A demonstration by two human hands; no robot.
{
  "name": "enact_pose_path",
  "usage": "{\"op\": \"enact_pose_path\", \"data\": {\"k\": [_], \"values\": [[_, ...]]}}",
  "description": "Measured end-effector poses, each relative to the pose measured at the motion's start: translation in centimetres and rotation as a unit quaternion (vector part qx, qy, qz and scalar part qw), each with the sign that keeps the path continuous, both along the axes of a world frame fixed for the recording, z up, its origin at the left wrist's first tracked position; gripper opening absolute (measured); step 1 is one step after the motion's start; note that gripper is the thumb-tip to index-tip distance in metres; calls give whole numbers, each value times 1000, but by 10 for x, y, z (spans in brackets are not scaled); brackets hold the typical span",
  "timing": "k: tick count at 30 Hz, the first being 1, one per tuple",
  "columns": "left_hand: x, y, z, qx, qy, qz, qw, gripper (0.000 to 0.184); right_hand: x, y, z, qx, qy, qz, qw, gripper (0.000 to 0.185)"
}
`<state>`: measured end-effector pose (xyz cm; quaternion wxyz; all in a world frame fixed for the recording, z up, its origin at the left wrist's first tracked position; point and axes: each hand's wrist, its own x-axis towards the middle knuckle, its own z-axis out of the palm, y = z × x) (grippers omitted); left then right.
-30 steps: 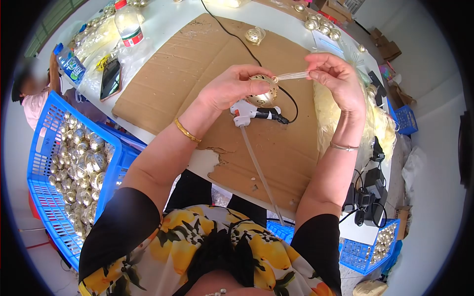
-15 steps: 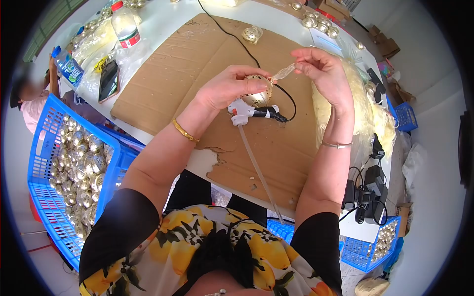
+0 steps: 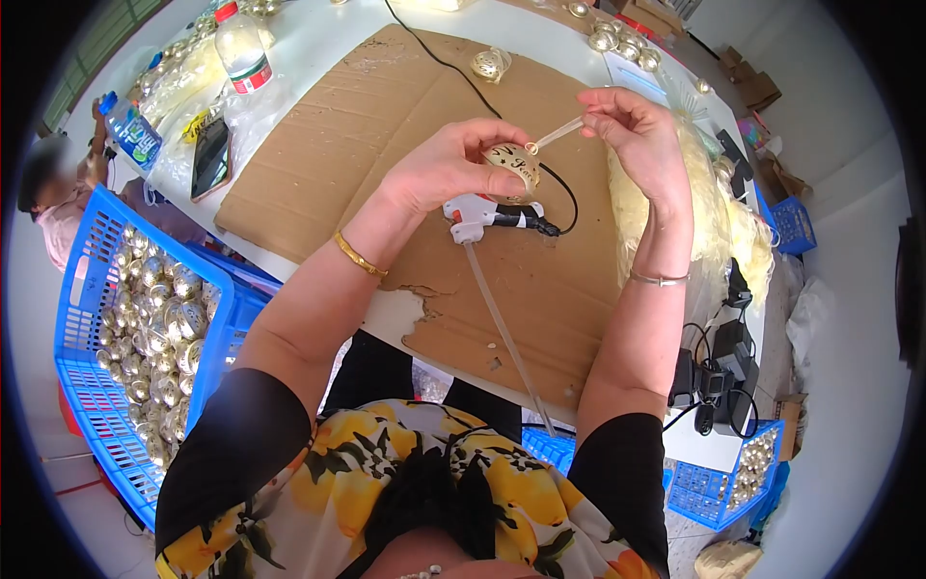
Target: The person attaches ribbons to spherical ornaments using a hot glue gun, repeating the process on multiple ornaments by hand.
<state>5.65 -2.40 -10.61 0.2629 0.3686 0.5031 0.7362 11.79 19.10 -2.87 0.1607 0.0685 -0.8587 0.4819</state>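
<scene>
Gold ball point(image 3: 510, 166) gripped by left fingers point(image 3: 485, 130), pale ribbon point(image 3: 559, 133) pinched in right fingers point(image 3: 607, 124), glue gun point(image 3: 469, 218) on cardboard point(image 3: 318, 164)

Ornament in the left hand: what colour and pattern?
Pale gold with dark lettering and marks; the head view shows the ornament best.

Dark script lettering runs across the gold bauble point(image 3: 511, 162) in the left hand point(image 3: 444, 168); it seems to begin "Pea", the rest curving out of sight. The blue-capped bottle point(image 3: 129, 131) carries large white characters on blue, too small and slanted to read. Print on the label of the red-capped bottle point(image 3: 241, 50) is likewise too small to make out.
</scene>
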Motion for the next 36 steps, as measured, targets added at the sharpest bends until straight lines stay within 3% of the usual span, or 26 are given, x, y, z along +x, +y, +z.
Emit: {"op": "enact_pose_path", "data": {"k": [9, 12, 15, 18, 21, 26, 28, 30, 31, 32, 34, 36], "values": [[3, -1, 2, -61, 41, -19, 997, 46, -20, -10, -29, -49, -52, 36, 997, 18], [5, -1, 5, -17, 49, 6, 999, 40, -26, -19, -40, -57, -111, 72, 990, 16], [5, -1, 8, 38, 67, 51, 996, 39, -32, -30, -56, -69, -69, 104, 990, 17], [0, -5, 5, 85, 22, 36, 995, 39, -34, -37, -61, -121, -38, 126, 984, 18], [-12, -9, 0, 101, -61, 6, 993, 37, -34, -35, -57, -98, -101, 133, 981, 18], [-34, -22, 2, 134, -140, 209, 959, 39, -21, -38, -38, 15, -74, 24, 997, 17], [-39, -30, -7, 156, -143, 209, 955, 38, -18, -42, -39, 4, -83, 51, 995, 18], [-51, -29, -6, 198, -190, 266, 924, 35, -7, -39, -29, 120, -122, 102, 980, 24], [-53, -30, -9, 200, -196, 273, 920, 35, -1, -45, -25, 186, -188, 96, 960, 38], [-55, -30, -11, 206, -203, 263, 921, 36, 3, -48, -30, 189, -192, 102, 958, 38], [-56, -31, -11, 219, -205, 257, 919, 36, 8, -53, -42, 307, -100, 161, 933, 49], [-57, -30, -13, 201, -213, 262, 920, 37, 9, -57, -50, 337, -97, 180, 919, 56]]}}
